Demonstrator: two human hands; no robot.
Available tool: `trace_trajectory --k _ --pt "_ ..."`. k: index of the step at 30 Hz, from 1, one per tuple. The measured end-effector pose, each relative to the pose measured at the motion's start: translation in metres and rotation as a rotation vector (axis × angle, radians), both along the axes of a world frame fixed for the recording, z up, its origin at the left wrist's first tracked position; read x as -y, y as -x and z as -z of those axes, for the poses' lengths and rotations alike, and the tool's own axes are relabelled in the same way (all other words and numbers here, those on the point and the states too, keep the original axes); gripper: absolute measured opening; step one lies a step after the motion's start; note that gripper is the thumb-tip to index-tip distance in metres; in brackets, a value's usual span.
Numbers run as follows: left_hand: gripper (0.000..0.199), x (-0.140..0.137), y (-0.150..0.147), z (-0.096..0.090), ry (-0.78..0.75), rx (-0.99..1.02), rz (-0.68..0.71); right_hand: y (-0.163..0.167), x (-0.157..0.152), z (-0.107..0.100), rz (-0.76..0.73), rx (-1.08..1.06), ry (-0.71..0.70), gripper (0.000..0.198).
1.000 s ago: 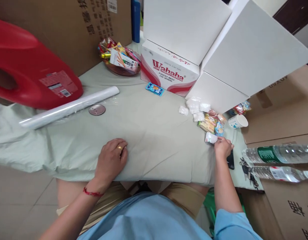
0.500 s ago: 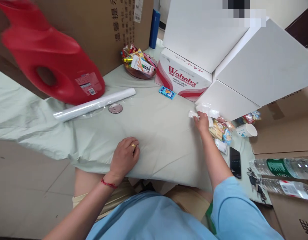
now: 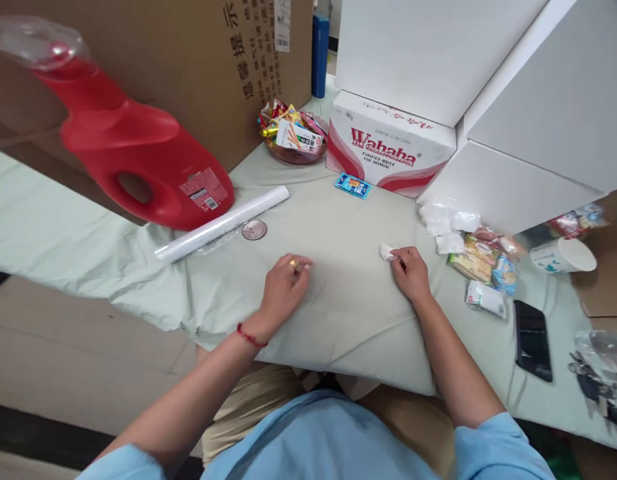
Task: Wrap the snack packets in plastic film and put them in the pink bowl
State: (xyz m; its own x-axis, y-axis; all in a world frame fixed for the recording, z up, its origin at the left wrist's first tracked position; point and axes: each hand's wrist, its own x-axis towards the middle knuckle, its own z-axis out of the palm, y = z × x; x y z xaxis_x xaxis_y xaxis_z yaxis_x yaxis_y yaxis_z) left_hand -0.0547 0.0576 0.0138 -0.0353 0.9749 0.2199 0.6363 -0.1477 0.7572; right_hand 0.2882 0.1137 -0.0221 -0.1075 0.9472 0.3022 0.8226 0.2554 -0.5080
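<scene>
My right hand (image 3: pixel 411 275) is closed in a pinch on a small crumpled white tissue-like piece (image 3: pixel 387 252) above the cloth-covered table (image 3: pixel 338 320). Close by on the right, more crumpled white pieces (image 3: pixel 441 217) lie against the white box, beside packaged snacks (image 3: pixel 475 259). My left hand (image 3: pixel 287 285), with a ring and a red bracelet, hovers near the middle of the table. Its fingers bend loosely but stay partly stretched, and nothing shows in them. A round metallic disc (image 3: pixel 254 230) lies beyond it to the left.
A big red jug (image 3: pixel 158 160) stands at the left behind a white plastic roll (image 3: pixel 223 223). Toward the back are a candy bowl (image 3: pixel 295 155), a blue packet (image 3: pixel 353 185) and a Wahaha box (image 3: pixel 388 147). A phone (image 3: pixel 532 340), paper cup (image 3: pixel 563 256) and keys (image 3: pixel 595 390) lie right.
My right hand has come away from the white pile toward the table's middle, bringing a white piece along. My left hand has lifted and moved inward. The view has shifted left.
</scene>
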Motion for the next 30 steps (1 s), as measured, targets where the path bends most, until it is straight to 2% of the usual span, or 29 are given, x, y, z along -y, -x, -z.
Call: trace_trajectory --k 3,8,10,13,16,19,23,25,27,29,30 --pt "0.029 -0.077 -0.015 -0.005 0.035 -0.037 -0.055 0.0 -0.001 0.003 0.004 -0.002 -0.002 0.03" --pt "0.053 -0.216 -0.051 -0.002 0.185 -0.167 -0.168 0.002 -0.001 0.002 -0.051 -0.041 0.019 0.029" --pt "0.06 -0.254 -0.072 0.002 0.239 -0.209 -0.184 0.002 0.0 0.0 -0.06 -0.056 0.04 0.029" --pt "0.064 -0.281 -0.106 0.008 0.276 -0.256 -0.14 0.003 -0.002 -0.001 -0.045 -0.057 0.075 0.029" --pt "0.067 -0.28 -0.126 0.013 0.271 -0.3 -0.113 0.004 -0.004 -0.001 -0.03 -0.059 0.092 0.031" --pt "0.064 -0.257 -0.116 0.011 0.186 -0.407 -0.169 0.005 -0.005 0.0 -0.033 -0.074 0.086 0.031" --pt "0.043 -0.204 -0.059 -0.001 0.09 -0.559 -0.054 0.005 -0.005 0.003 -0.044 -0.085 0.083 0.031" --pt "0.041 -0.174 -0.022 -0.008 -0.044 -0.772 -0.009 0.005 -0.005 0.003 -0.049 -0.091 0.083 0.031" --pt "0.046 -0.145 0.014 -0.016 -0.062 -0.869 -0.147 0.004 -0.005 0.002 -0.048 -0.096 0.078 0.032" --pt "0.052 -0.118 0.049 -0.022 0.009 -0.892 -0.298 0.003 -0.005 0.002 -0.049 -0.098 0.075 0.032" --pt "0.055 -0.106 0.064 -0.025 0.053 -0.915 -0.331 0.003 -0.004 0.002 -0.049 -0.097 0.074 0.032"
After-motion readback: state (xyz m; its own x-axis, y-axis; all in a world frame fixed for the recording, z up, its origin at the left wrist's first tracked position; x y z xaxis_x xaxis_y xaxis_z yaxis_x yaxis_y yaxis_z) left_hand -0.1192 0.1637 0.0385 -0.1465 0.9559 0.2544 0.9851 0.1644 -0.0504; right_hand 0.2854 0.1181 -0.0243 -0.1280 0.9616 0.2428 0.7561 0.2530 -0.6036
